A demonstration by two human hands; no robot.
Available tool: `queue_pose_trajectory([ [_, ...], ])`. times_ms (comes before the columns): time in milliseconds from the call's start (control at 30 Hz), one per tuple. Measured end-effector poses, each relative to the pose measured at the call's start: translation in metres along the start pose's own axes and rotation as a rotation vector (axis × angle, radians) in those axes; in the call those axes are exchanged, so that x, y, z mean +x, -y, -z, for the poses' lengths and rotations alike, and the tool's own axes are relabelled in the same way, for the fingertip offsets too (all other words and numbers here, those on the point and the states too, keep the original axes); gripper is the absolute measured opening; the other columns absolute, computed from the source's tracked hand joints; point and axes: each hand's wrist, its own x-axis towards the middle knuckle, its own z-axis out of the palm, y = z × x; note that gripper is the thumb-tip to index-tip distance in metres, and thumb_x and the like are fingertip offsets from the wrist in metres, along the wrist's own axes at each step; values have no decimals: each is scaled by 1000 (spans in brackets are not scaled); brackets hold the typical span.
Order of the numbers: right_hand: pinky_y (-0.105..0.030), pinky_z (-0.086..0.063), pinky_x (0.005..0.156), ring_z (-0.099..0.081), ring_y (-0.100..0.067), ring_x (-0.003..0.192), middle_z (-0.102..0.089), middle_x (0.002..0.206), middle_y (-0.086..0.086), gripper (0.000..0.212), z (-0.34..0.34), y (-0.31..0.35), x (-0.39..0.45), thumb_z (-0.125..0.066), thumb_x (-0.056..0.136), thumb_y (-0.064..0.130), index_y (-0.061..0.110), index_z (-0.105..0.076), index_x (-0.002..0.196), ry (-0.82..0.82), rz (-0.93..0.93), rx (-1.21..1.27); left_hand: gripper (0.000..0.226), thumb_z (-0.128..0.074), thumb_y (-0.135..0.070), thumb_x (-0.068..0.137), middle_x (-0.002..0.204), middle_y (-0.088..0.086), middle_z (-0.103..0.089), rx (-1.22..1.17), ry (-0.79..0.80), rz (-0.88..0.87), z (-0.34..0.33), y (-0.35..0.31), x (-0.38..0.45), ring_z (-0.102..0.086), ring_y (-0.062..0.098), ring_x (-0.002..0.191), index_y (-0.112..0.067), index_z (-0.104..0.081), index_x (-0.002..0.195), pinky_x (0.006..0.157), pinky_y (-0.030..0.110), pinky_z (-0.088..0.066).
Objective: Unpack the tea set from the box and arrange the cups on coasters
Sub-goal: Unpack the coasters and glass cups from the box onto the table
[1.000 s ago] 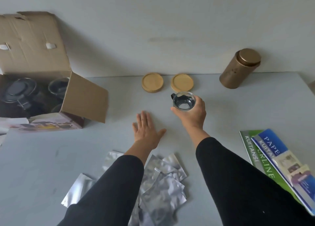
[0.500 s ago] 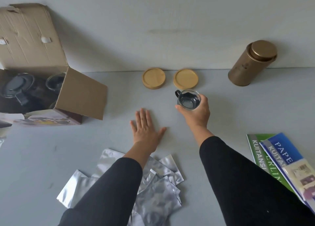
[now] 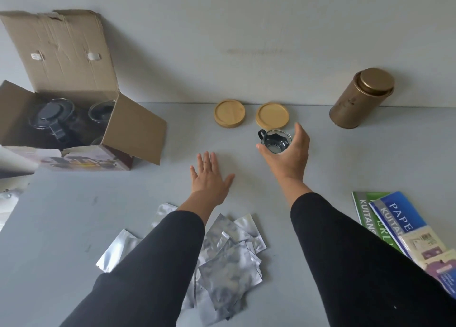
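Observation:
My right hand (image 3: 290,157) grips a small glass cup (image 3: 275,141) with a dark handle, holding it just in front of the right wooden coaster (image 3: 272,115). A second wooden coaster (image 3: 229,113) lies to its left; both are bare, near the wall. My left hand (image 3: 209,176) rests flat and open on the grey table (image 3: 74,215). The open cardboard box (image 3: 61,119) sits at the left, with a glass teapot (image 3: 53,119) with a dark lid and another glass cup (image 3: 102,109) inside.
A brown-gold cylindrical tin (image 3: 361,99) stands at the back right by the wall. Several silver foil pouches (image 3: 222,260) lie near the front edge between my arms. Green and blue booklets (image 3: 399,225) lie at the right.
My right hand has carried the cup a little farther toward the right coaster. The left hand stays flat on the table. The camera view shifted slightly.

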Motion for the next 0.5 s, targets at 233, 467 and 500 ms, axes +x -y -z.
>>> queue_pose_trajectory([
  [233, -21, -30, 101, -44, -22, 125, -44, 135, -9, 77, -22, 72, -29, -79, 72, 32, 6, -42, 135, 50, 156, 21, 76, -27, -49, 99, 160, 10, 7, -124, -24, 98, 31, 42, -30, 12, 28, 147, -4, 6, 151, 119, 45, -4],
  [467, -20, -37, 93, -54, -20, 114, -56, 122, -8, 57, -92, 152, -74, -75, 77, 32, 6, -53, 124, 279, 270, 82, 70, -34, -43, 98, 158, 13, -13, -154, 6, 282, 45, 125, -50, -5, 31, 147, -1, -13, 150, 118, 46, -15],
  [500, -20, -39, 91, -56, -20, 111, -58, 120, -8, 54, -103, 163, -80, -75, 77, 31, 6, -55, 121, 308, 289, 87, 70, -34, -43, 98, 158, 14, -13, -153, 17, 314, 48, 138, -51, -6, 31, 147, -1, -14, 150, 118, 46, -15],
])
